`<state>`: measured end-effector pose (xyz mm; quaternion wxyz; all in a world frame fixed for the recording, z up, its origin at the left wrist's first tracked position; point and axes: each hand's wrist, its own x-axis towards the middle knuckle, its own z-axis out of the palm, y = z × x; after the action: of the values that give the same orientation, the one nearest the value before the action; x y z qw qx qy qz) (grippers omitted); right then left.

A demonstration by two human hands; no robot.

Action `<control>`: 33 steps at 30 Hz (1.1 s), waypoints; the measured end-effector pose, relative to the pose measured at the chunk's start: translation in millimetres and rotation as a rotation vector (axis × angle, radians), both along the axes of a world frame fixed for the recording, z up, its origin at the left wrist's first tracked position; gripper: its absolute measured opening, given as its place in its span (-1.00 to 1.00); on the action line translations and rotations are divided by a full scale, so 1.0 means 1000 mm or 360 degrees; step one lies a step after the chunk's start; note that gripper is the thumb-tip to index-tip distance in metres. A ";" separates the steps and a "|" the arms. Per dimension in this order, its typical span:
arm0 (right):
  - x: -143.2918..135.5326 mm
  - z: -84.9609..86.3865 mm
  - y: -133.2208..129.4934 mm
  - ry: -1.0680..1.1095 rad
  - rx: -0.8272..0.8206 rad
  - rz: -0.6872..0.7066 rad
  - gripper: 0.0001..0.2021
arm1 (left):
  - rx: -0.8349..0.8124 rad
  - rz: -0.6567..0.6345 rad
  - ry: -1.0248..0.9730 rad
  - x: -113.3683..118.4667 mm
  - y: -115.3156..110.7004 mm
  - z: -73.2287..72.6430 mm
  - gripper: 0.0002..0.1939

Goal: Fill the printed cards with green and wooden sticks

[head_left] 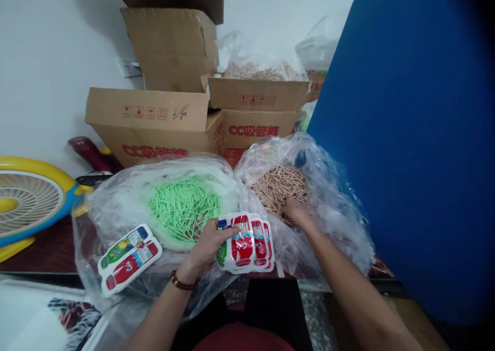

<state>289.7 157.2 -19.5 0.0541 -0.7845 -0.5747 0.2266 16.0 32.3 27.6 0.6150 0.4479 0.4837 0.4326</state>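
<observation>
Fanned out in my left hand are several bottle-shaped candy packets, red with "Cola" lettering and green, the thumb lying across the front one. My right hand reaches into a pile of thin brown sticks in an open clear plastic bag; its fingertips are buried among the sticks, so what they grip is hidden. Left of it, bright green sticks fill a second clear bag. Another stack of the same packets lies on that bag's near left side.
Open cardboard boxes stand along the back, one holding a bag of pale sticks. A large blue panel leans at the right. A yellow and blue fan stands at the left, near a dark red bottle.
</observation>
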 end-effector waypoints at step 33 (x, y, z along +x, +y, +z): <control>-0.085 0.088 -0.104 0.2153 0.1101 0.0403 -0.81 | 0.0055 -0.0367 -0.0090 0.010 -0.015 0.012 -0.75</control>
<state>204.9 53.7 68.7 0.6096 -0.3418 -0.5402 0.4688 25.8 17.0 40.0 0.6662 0.4987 0.4039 0.3798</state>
